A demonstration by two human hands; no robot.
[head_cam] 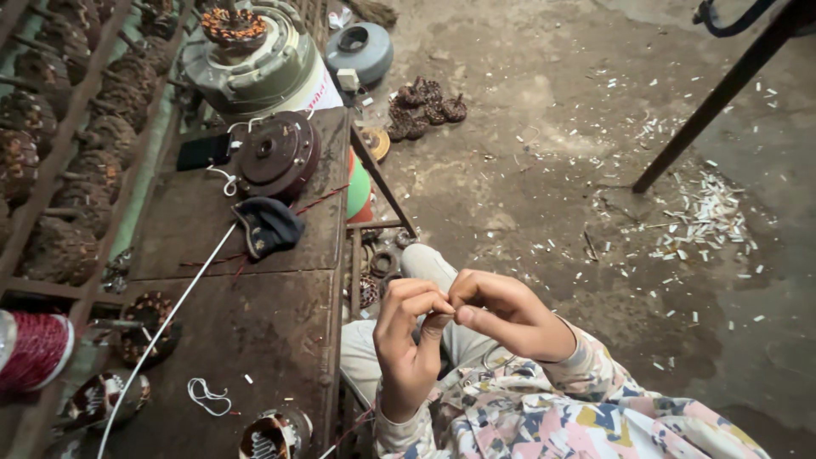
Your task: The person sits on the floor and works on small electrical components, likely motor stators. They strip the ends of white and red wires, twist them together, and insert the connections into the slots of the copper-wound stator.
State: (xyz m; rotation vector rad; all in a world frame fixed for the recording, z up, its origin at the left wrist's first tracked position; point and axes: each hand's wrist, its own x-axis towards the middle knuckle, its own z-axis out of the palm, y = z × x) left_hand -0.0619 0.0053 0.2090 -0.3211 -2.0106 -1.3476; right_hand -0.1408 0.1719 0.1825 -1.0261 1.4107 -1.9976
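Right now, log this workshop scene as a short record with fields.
setting: workshop with a rusty workbench beside a dirty concrete floor
left hand: raised, fingers pinched against the right hand's
right hand: fingertips meeting the left; anything held is too small to tell
on bench: round motor part, dark cloth, white cord
floor: scattered white scraps

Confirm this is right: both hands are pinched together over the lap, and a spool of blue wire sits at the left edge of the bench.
Not quite. The spool holds red wire, not blue, as the head view shows. The left hand and right hand do meet, fingertips pinched together.
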